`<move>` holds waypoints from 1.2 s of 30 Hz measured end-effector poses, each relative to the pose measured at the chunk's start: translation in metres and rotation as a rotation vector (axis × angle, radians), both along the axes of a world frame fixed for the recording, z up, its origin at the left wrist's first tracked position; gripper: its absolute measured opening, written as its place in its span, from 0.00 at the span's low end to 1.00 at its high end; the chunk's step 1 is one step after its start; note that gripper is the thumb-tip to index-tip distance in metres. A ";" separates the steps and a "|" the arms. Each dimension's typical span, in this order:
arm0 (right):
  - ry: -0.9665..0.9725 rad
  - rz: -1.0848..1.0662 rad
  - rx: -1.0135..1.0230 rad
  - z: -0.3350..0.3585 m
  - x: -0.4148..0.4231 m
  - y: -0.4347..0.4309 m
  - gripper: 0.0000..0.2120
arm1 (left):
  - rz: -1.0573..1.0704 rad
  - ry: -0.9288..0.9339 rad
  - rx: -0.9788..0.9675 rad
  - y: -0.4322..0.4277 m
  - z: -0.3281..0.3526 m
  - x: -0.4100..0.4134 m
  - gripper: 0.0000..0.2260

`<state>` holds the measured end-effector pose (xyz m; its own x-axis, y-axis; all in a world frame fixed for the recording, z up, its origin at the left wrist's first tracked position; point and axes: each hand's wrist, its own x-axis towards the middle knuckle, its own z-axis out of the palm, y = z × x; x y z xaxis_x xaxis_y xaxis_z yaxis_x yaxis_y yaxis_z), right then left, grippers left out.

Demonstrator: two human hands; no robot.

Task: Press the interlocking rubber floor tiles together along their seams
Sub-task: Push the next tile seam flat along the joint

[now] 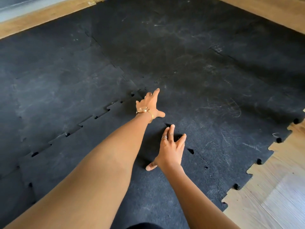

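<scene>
Black rubber floor tiles (206, 90) with jigsaw edges cover most of the floor. My left hand (151, 104), wearing a gold watch and bangle, reaches far forward and rests on the near tile beside the corner where several tiles meet, forefinger and thumb spread. My right hand (171, 149), with a ring, lies flat with spread fingers on the near tile (148, 187), fingertips at the seam (198, 156) that runs toward me on the right. A second seam (74, 129) runs left from the corner, with small gaps showing at its tabs.
Light wooden floor (272, 195) shows at the lower right past the tiles' jagged edge, and again along the far left and far right. A pale wall base (19, 9) runs along the top left.
</scene>
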<state>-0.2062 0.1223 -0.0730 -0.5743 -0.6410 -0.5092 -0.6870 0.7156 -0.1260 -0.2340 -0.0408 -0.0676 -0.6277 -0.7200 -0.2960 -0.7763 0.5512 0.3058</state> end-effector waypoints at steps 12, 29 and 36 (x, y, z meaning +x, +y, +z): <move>-0.044 0.138 -0.033 0.001 -0.009 0.006 0.76 | -0.345 -0.077 -0.404 0.025 -0.047 0.065 0.22; 0.064 0.262 0.085 0.037 -0.031 -0.071 0.64 | -0.266 -0.321 -0.051 -0.046 0.009 0.071 0.63; -0.009 0.315 0.107 0.007 -0.038 -0.090 0.68 | -0.400 -0.419 -0.148 -0.070 -0.007 0.048 0.73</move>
